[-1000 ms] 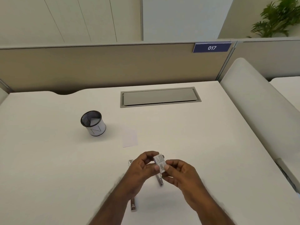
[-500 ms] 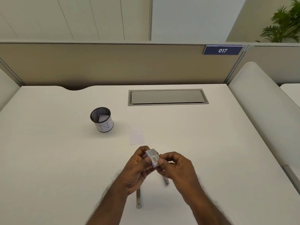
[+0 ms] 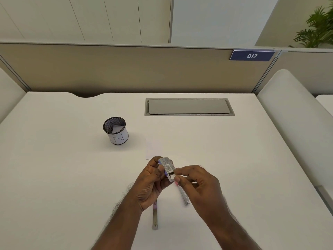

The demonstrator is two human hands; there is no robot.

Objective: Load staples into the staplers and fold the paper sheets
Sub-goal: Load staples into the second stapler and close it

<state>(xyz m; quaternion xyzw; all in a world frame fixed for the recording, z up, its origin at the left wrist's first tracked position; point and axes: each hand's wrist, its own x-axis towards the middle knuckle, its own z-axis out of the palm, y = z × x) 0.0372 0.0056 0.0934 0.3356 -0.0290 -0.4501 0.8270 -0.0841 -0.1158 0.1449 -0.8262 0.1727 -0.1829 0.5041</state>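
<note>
My left hand [image 3: 150, 184] holds a small staple box [image 3: 167, 167] with a barcode above the desk. The thumb and forefinger of my right hand [image 3: 196, 186] pinch at the box's open near end. Beneath the hands lie two metal stapler parts: one bar [image 3: 155, 218] pointing toward me and another [image 3: 184, 195] under my right hand, both partly hidden. A small white paper sheet [image 3: 152, 148] lies flat just beyond the hands.
A black mesh pen cup [image 3: 116, 130] with a white wrap and folded paper inside stands at the left. A grey cable hatch [image 3: 189, 107] sits in the white desk [image 3: 54, 177] near the beige partition [image 3: 126, 69]. A padded divider [image 3: 295, 123] borders the right.
The camera view shifted, so the desk appears moved right and down. My right fingertips went from gripping the box's side to pinching at its near end, which now looks open.
</note>
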